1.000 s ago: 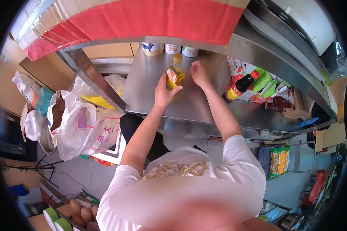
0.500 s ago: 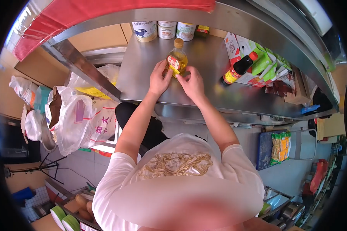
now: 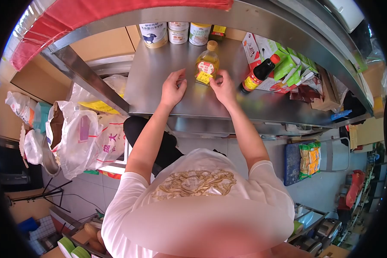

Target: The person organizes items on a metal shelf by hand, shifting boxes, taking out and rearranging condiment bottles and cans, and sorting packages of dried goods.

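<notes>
So the oil bottle (image 3: pixel 207 66) is now standing upright on the metal bench (image 3: pixel 150 86), yellow sticker facing the person, and the left hand (image 3: pixel 173 89) has let go of it. Half a second back both hands were on it, and before that only the left one had it. Left hand is just beside the bottle now with a little gap between, empty, fingers loosely curled and thumb held apart from them. The right hand (image 3: pixel 224 89) is still in close, thumb and fingertips bunched in pretty narrow at the bottle's lower right side by the sticker; can't honestly tell if it's touching or just about. The bottle has also shifted a bit to the right compared with the last frame: it's sitting in front of and slightly right of the three cans (image 3: pixel 178 33), and closer to the sauce bottle (image 3: pixel 260 74) than it was. That one has a red cap and hasn't budged, tilted in the view, right beside the white and red box (image 3: pixel 251 47) with the green packs (image 3: pixel 285 67) in it. There's a dark bottle (image 3: pixel 218 33) next to the cans at the back, partly hidden. Plastic bags (image 3: pixel 79 142) are bunched up left of the bench.
</notes>
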A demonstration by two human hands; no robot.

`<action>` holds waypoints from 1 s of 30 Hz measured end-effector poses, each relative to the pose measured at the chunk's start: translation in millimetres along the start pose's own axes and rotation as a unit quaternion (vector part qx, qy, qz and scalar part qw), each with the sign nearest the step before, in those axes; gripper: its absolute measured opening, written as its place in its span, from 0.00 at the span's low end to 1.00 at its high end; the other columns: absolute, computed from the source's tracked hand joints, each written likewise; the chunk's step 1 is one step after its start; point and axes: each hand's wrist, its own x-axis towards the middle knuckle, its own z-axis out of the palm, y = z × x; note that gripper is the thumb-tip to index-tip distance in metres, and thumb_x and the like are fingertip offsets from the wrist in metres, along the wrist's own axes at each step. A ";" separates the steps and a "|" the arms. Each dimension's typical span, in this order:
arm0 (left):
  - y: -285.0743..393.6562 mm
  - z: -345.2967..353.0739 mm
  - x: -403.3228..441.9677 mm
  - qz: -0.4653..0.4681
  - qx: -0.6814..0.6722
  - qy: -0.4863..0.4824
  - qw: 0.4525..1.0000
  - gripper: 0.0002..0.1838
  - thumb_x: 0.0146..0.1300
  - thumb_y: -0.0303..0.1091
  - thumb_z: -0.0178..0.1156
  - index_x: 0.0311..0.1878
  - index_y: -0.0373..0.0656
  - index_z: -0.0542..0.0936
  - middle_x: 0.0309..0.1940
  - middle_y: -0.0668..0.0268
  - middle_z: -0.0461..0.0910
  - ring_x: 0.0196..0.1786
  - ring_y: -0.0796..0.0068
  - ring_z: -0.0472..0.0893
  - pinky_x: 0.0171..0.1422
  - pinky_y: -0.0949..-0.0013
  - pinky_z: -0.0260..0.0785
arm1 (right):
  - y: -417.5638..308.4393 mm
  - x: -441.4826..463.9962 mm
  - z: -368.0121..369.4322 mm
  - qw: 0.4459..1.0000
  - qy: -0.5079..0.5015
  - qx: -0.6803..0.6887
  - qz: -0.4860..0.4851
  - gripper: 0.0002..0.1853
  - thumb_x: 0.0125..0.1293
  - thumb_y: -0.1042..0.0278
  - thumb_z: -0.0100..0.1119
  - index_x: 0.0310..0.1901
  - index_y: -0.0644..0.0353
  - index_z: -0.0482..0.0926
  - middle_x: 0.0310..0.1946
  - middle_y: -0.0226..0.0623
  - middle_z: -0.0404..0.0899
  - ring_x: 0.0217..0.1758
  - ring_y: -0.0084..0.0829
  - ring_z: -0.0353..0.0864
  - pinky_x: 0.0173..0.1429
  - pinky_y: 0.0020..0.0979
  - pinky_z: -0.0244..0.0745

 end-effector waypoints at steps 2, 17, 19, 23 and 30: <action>-2.0 -1.2 -0.2 -0.012 0.012 -0.014 1.000 0.20 0.71 0.22 0.62 0.65 0.35 0.80 0.56 0.55 0.82 0.58 0.62 0.87 0.63 0.64 0.82 | -0.8 1.2 -4.2 1.000 0.005 0.002 0.014 0.21 0.67 0.63 0.73 0.56 0.63 0.78 0.39 0.43 0.88 0.35 0.35 0.89 0.41 0.37 0.83; -2.5 0.2 -1.1 -0.001 0.063 0.018 0.998 0.11 0.70 0.27 0.64 0.53 0.37 0.85 0.45 0.56 0.86 0.43 0.62 0.89 0.49 0.65 0.82 | -52.1 -35.5 19.7 0.977 0.016 -0.152 -0.147 0.12 0.72 0.65 0.64 0.54 0.56 0.83 0.47 0.41 0.86 0.50 0.48 0.86 0.54 0.47 0.82; -3.0 -1.1 -0.1 0.000 0.072 0.020 0.997 0.11 0.70 0.27 0.64 0.53 0.37 0.85 0.45 0.56 0.86 0.43 0.62 0.89 0.49 0.64 0.82 | -50.3 -29.4 26.5 0.975 -0.012 -0.181 -0.132 0.14 0.72 0.64 0.63 0.56 0.55 0.83 0.47 0.41 0.86 0.51 0.48 0.86 0.54 0.47 0.82; -4.1 -1.5 -0.3 -0.005 0.077 0.029 0.997 0.11 0.70 0.28 0.64 0.53 0.37 0.85 0.45 0.56 0.86 0.42 0.61 0.89 0.48 0.64 0.81 | -44.7 -18.9 31.4 0.977 -0.015 -0.183 -0.108 0.14 0.73 0.63 0.62 0.56 0.56 0.84 0.46 0.42 0.87 0.50 0.48 0.87 0.55 0.48 0.82; -3.5 0.0 -0.1 -0.008 0.084 0.040 0.996 0.10 0.70 0.28 0.63 0.52 0.38 0.86 0.44 0.56 0.86 0.41 0.60 0.88 0.47 0.63 0.80 | -28.1 5.9 35.5 0.979 0.014 -0.170 -0.109 0.12 0.71 0.64 0.64 0.52 0.57 0.84 0.44 0.43 0.87 0.47 0.48 0.87 0.52 0.48 0.82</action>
